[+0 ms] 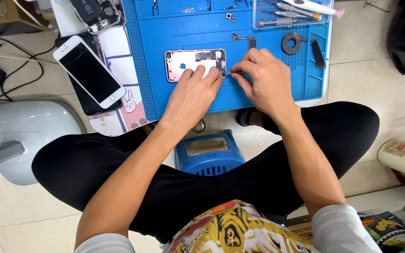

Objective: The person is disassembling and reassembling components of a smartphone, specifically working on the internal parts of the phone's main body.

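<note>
Lying sideways on the blue mat [188, 37], the open phone shell [188, 63] is pressed under the left hand [194, 91], while the right hand [264, 79] pinches thin tweezers [234, 72] at its right end.

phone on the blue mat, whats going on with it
A person sits over a blue work mat on the floor. The left hand presses down on an opened phone shell, while the right hand holds a thin metal tool with its tip at the shell's right edge. A white phone lies off to the left.
</note>
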